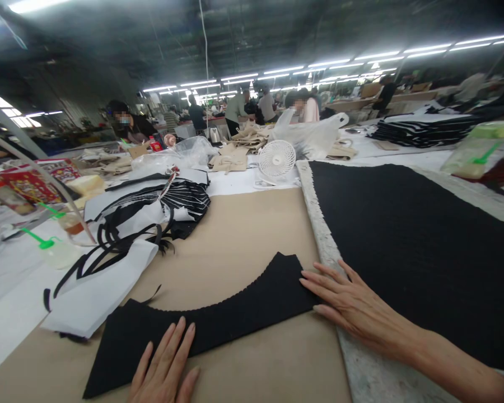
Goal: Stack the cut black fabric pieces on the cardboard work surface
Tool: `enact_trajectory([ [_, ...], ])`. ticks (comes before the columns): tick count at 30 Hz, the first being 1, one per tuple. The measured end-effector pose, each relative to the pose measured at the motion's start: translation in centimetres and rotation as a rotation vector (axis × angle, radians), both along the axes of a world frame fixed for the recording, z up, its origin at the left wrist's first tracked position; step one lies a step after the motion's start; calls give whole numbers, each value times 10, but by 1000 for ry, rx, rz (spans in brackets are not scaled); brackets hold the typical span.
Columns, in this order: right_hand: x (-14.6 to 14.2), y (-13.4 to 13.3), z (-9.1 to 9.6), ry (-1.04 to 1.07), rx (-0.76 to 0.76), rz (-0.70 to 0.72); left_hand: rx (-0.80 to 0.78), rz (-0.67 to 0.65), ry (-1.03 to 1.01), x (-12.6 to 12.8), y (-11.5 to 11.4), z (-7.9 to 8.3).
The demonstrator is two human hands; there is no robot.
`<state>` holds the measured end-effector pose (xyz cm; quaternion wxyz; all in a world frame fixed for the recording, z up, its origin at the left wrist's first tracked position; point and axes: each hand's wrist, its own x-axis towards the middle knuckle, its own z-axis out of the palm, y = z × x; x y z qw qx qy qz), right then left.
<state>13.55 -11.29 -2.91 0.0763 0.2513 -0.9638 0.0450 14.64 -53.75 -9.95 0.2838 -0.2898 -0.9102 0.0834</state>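
A curved black fabric piece (pixel 218 322) lies flat on a sheet of brown paper (pixel 243 235). My left hand (pixel 166 366) rests flat on its lower left part, fingers stretched out and close together. My right hand (pixel 348 305) lies flat with spread fingers at the piece's right end, where it meets a large black felt mat (pixel 424 246). Neither hand holds anything.
To the left lie white paper sheets with black fabric strips (pixel 121 246), striped cloth (pixel 185 196) and drink cups with green straws (pixel 54 246). A small white fan (pixel 276 161) stands behind the paper, with plastic bags and beige cloth piles. Several people work at far tables.
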Motion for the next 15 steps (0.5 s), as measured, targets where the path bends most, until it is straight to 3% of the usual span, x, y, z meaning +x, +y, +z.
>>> enact_trajectory([
  [5,4,1,-7,-19,28,71,31,44,14,9,11,11],
  [8,-1,7,-28,90,44,78,16,90,14,14,14,17],
  [13,-29,13,-67,345,95,224,43,142,-96,19,15,26],
  [15,-40,10,-78,379,36,272,77,161,-166,22,16,32],
])
